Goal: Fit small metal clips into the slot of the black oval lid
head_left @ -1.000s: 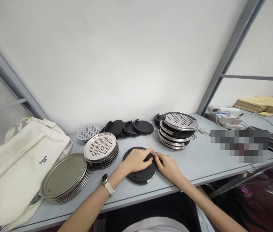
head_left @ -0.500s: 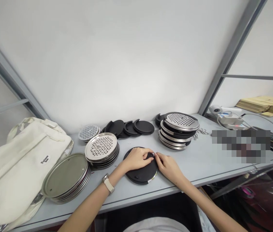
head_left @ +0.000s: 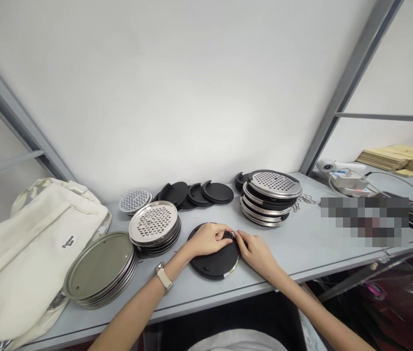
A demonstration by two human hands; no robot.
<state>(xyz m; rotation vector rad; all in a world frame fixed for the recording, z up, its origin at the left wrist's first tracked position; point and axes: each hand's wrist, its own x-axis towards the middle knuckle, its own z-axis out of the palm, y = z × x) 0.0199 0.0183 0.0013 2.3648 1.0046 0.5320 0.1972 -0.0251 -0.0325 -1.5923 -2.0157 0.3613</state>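
Black disc (head_left: 215,267): one in work, flat on the grey shelf (head_left: 290,246) near its front edge, one pale, coloured strip along the near-right rim.
Left hand (head_left: 208,241): lies across the disc, thumb and index reaching its far-right rim; can't tell if they pinch anything.
Right hand (head_left: 255,251): thumb and index pinching a small shiny piece (head_left: 233,234) at that rim; mostly hidden by fingertips, probably metal.
Change: next to none over the last second. Both hands stay on the same rim spot, disc hasn't moved, so I read it as fine work at one point, unfinished.
Grey-green stack (head_left: 100,265): one, left of the disc; top plate plus several below.
Cream bag (head_left: 41,239): one, beside that stack.
Slotted metal stack (head_left: 153,222): one, just left of the disc.
Mixed stack (head_left: 274,183): one, behind right; perforated top, black and metal layers.
Loose metal bits (head_left: 304,199): a handful, beside it.
Small perforated pile (head_left: 135,200): one, back left.
Spare black discs (head_left: 218,193): three plain along the wall, more edges underneath.
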